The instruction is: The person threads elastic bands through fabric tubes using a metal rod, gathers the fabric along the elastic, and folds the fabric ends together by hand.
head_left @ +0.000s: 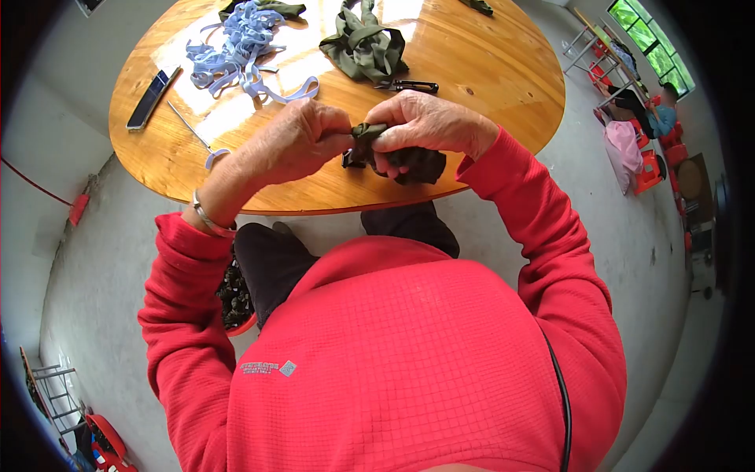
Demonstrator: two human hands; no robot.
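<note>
My right hand (432, 124) is closed round a bunched piece of dark olive cloth (425, 167), thumb on top and fingertips showing underneath. My left hand (303, 135) pinches the left end of the same cloth, close to the right thumb. Both hands are just above the near edge of the round wooden table (314, 193). A small black object shows under the cloth, partly hidden. Just beyond my right hand lies a black-handled tool (415, 86), perhaps thread snips.
On the table are tangled light-blue straps (236, 43), a heap of olive cloth strips (363, 49), a dark flat case (149, 98) and a thin metal rod (189, 123). A red tub (244, 324) of dark scraps stands by my leg. Another person (663, 118) sits at far right.
</note>
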